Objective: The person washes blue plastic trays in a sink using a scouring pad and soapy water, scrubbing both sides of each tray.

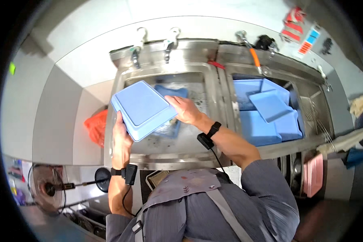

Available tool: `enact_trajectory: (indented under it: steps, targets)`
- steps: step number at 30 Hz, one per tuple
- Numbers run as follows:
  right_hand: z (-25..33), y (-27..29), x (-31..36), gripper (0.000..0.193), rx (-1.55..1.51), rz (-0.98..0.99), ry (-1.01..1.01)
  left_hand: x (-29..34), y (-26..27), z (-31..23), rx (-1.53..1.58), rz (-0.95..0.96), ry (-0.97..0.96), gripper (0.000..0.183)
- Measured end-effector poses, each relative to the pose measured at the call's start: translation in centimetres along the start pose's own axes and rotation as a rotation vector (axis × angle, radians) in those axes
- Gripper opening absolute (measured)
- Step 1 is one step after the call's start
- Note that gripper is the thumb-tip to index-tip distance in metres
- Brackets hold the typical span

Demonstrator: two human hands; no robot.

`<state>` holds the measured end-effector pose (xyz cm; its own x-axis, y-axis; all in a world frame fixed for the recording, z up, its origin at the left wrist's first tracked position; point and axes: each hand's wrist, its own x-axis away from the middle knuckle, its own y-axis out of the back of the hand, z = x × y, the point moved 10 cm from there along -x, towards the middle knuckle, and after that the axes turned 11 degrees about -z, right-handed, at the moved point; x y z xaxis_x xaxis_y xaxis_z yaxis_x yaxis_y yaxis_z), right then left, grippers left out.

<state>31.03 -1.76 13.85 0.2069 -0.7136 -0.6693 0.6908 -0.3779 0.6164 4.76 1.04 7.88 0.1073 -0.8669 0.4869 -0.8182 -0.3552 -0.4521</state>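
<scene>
Both hands hold a light-blue plastic tray (143,103) bottom side up, tilted above the left sink basin (185,151). My left hand (120,131) grips its near-left edge, the thumb along the side. At the tray's right edge, my right hand (183,109) closes with the fingers partly hidden beneath it. Under the tray in the basin lies another blue item (171,92), mostly covered, with bits of food-like residue near it. Small dark specks dot the basin floor.
Several blue trays (260,125) fill the right sink basin. Taps (169,44) and an orange-handled faucet (255,58) line the back wall. An orange-red bag (96,128) hangs left of the sink. A fan (48,188) stands lower left; pink trays (313,175) sit lower right.
</scene>
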Motion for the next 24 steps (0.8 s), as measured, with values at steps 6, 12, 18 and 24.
enact_trajectory:
  steps: [6,12,18,24]
  targets:
    - [-1.6,9.7,2.9,0.053,0.036,-0.177,-0.026,3.7,-3.6,3.6,-0.38,0.322,0.136,0.044]
    - [-4.7,19.0,9.3,0.044,0.207,-0.256,-0.135,3.4,-5.2,7.3,-0.857,0.554,0.074,0.031]
    - [-8.3,27.3,16.1,0.028,0.359,-0.665,-0.435,-2.8,-4.6,8.3,-1.322,0.479,-0.194,0.034]
    - [-11.9,30.4,27.6,0.039,-0.306,-1.214,-1.062,-5.8,-6.4,6.3,-1.708,0.363,-0.686,0.037]
